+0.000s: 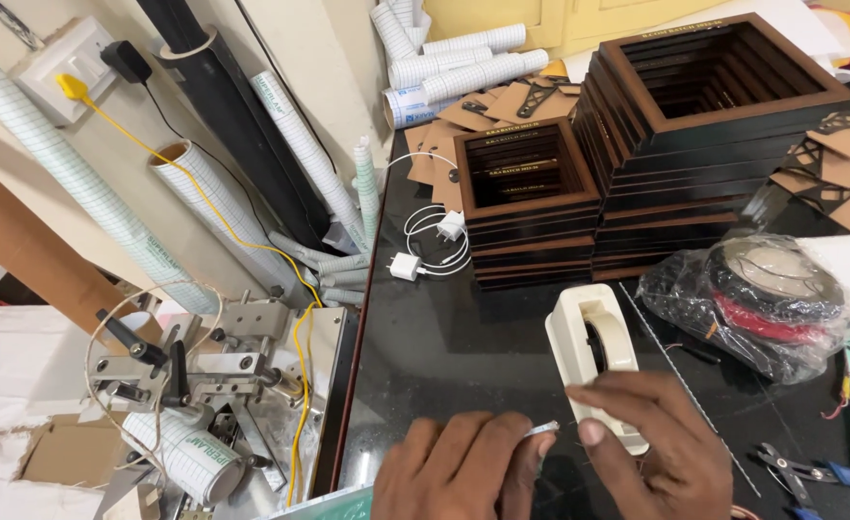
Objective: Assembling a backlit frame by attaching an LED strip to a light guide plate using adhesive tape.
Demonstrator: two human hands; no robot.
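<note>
Far left, off the counter: a metal fixture with clamps and a yellow cable running up to a wall socket. Long rolls of gridded film and a dark tube lean against the wall above it.

On the black counter, near the left edge: a white charger with its coiled cable. Behind it, a low stack of dark square frames, touching a taller stack of larger dark frames to its right. Brown cut-out card pieces lie behind the low stack.

Bottom centre: my left hand, fingers pinched on the end of a thin strip of clear tape; the strip is small and blurred, so I cannot tell more about it. Just beside it, my right hand rests over the front end of a white tape dispenser, fingers curled down on it, thumb tip close to the strip. The dispenser stands upright on the counter, between my hands and the frame stacks.

Right of the dispenser: a clear plastic bag holding spools of black and red wire. Near the bottom right corner: small blue-handled pliers
</note>
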